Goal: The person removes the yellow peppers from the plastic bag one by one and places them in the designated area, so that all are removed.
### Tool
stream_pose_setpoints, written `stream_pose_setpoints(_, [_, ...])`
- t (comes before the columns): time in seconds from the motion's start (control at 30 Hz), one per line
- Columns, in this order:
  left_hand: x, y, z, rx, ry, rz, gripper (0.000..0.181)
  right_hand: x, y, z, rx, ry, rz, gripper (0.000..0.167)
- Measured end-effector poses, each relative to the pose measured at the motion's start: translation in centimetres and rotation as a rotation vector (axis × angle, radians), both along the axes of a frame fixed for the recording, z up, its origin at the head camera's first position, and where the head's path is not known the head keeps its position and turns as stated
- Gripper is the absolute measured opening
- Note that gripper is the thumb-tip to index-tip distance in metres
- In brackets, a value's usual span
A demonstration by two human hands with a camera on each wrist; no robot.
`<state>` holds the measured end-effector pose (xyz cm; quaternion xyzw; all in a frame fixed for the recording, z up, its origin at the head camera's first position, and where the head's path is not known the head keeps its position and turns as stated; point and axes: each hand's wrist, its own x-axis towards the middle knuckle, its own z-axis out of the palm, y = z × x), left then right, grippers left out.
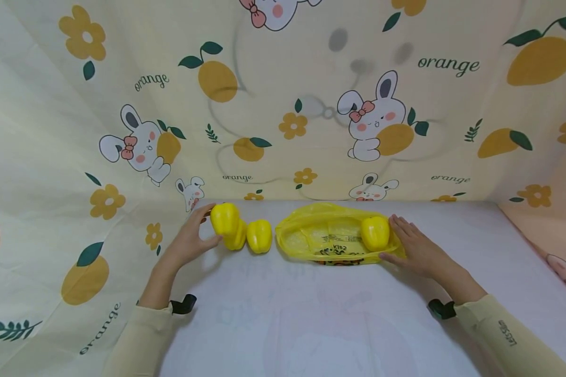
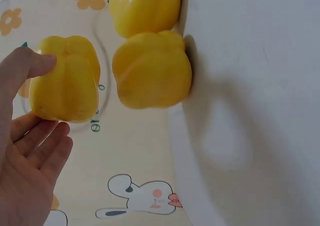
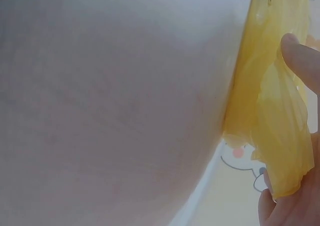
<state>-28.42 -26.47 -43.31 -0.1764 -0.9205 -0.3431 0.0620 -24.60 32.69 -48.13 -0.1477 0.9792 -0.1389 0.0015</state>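
My left hand [image 1: 187, 239] holds a yellow bell pepper [image 1: 225, 219] between thumb and fingers. In the left wrist view this pepper [image 2: 66, 80] is above the table, beside two others. In the head view, one standing pepper [image 1: 236, 238] is partly hidden behind the held one, with another pepper [image 1: 259, 236] just to its right. A thin yellow plastic bag [image 1: 306, 246] lies with its mouth spread, and a pepper [image 1: 375, 234] rests inside its right end. My right hand [image 1: 420, 250] touches that end, fingers fairly straight and thumb at the near rim.
The white table [image 1: 283, 314] meets a patterned cloth backdrop [image 1: 273, 167] just behind the peppers and the bag. More of this cloth hangs along the left side. Dark straps [image 1: 184, 304] show at both wrists.
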Motion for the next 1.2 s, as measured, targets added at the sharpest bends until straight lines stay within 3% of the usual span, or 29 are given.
stream_pose_setpoints(0.57, [-0.2, -3.2, -0.1, -0.029, -0.046, 0.051, 0.093, -0.4, 0.2, 0.0, 0.006, -0.026, -0.004, 0.118])
stream_pose_setpoints(0.93, [-0.7, -4.5, -1.0, -0.053, -0.076, 0.074, 0.094, -0.4, 0.3, -0.1, 0.007, -0.019, 0.001, 0.116])
stream_pose_setpoints(1.2, [-0.9, -4.8, -1.7, -0.068, -0.158, 0.085, 0.092, -0.5, 0.2, -0.3, 0.018, -0.025, -0.018, 0.119])
